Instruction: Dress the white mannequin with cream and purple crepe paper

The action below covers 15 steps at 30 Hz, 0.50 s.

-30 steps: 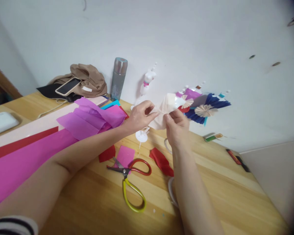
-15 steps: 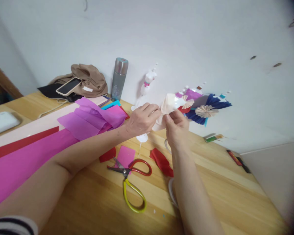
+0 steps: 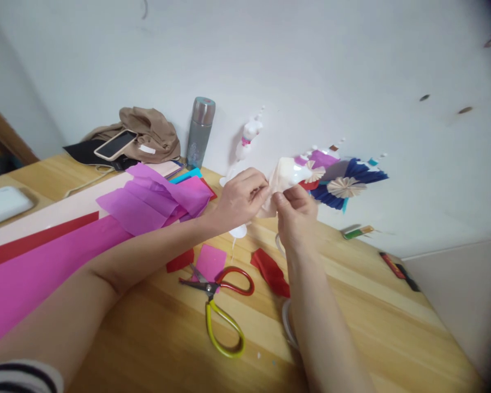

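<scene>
My left hand (image 3: 245,197) is closed in a pinch on a piece of cream crepe paper (image 3: 271,201). My right hand (image 3: 297,212) grips the same paper from the other side, thumb on top. The paper wraps around a small white dress form (image 3: 298,173), held in the air and mostly hidden; a pleated cream fan (image 3: 315,172) shows beside it. Below, on the table, lie opened scissors (image 3: 209,289) with one red and one yellow handle. Near them are a pink paper square (image 3: 210,262) and a crumpled red strip (image 3: 270,273).
Purple paper (image 3: 155,199) and long coloured sheets lie at left. A flask (image 3: 199,136), a brown cloth (image 3: 155,134) and a phone (image 3: 115,144) are at the back. Another white dress form (image 3: 251,131) and a dark blue paper dress (image 3: 366,169) stand by the wall. A tape roll (image 3: 287,322) is near my right forearm.
My left hand has turned and moved slightly right along the cream paper, its fingers closing in toward my right hand. My right hand keeps its grip in nearly the same place.
</scene>
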Motion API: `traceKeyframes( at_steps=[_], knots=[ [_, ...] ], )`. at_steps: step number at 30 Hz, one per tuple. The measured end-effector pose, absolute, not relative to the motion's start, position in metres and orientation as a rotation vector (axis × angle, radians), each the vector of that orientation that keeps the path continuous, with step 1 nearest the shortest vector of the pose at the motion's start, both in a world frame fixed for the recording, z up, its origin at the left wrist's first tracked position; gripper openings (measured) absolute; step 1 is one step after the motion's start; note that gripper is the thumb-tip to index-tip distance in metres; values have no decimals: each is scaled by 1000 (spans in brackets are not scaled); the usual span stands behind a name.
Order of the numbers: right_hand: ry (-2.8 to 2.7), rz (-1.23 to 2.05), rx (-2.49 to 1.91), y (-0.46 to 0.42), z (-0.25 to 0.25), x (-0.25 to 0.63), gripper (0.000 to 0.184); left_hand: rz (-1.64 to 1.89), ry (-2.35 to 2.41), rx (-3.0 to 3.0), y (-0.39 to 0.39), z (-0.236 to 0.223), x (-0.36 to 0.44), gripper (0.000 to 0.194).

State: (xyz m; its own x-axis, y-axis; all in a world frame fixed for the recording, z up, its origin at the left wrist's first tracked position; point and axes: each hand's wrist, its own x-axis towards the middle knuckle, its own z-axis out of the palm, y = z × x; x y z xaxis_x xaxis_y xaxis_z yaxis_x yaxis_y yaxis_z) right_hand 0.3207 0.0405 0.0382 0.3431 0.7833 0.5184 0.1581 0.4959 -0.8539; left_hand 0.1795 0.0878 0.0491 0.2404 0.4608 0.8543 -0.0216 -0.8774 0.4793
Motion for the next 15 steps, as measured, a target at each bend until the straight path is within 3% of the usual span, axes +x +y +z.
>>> traceKeyframes(
  at_steps=[7, 10, 15],
  knots=[
    [-1156, 520, -1016, 38, 40, 314, 26, 1365, 503, 1730, 99, 56, 182, 14],
    [-1126, 522, -1017, 38, 40, 312, 26, 1262, 533, 1652, 105, 56, 184, 20],
    [-1086, 522, -1010, 39, 39, 312, 23, 1293, 540, 1754, 100, 49, 186, 11]
  ],
)
